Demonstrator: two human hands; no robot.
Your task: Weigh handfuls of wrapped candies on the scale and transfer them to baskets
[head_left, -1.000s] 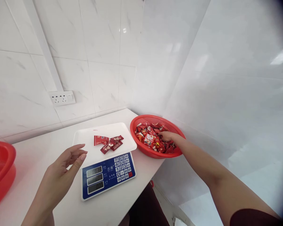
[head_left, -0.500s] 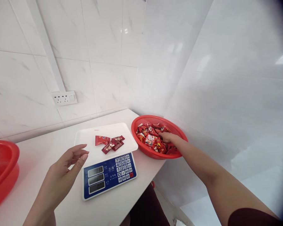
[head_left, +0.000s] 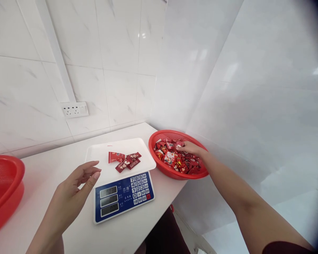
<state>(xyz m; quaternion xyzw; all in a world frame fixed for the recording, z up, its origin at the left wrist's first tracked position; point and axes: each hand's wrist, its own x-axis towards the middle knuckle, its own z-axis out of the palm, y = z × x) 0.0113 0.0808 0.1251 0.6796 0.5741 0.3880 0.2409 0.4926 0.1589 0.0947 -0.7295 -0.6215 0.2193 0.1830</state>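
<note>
My right hand [head_left: 189, 147] reaches into a round red basket [head_left: 163, 167] full of red-wrapped candies [head_left: 172, 158], and its fingers pinch one candy at the far side of the pile. An electronic scale [head_left: 123, 192] with a blue keypad front stands left of the basket. Its white weighing tray [head_left: 100, 155] carries three red candy packets [head_left: 124, 160]. My left hand [head_left: 75, 185] hovers just left of the scale above the counter, empty, with the fingers loosely apart.
A second red basket [head_left: 4, 183] sits at the far left of the white counter [head_left: 42, 169]. A wall socket [head_left: 74, 110] is mounted on the tiled wall behind. The counter ends right under the candy basket, beside a white side wall.
My right hand has shifted from the middle of the candy pile toward its far side and closed on a candy. The left hand has stayed where it was.
</note>
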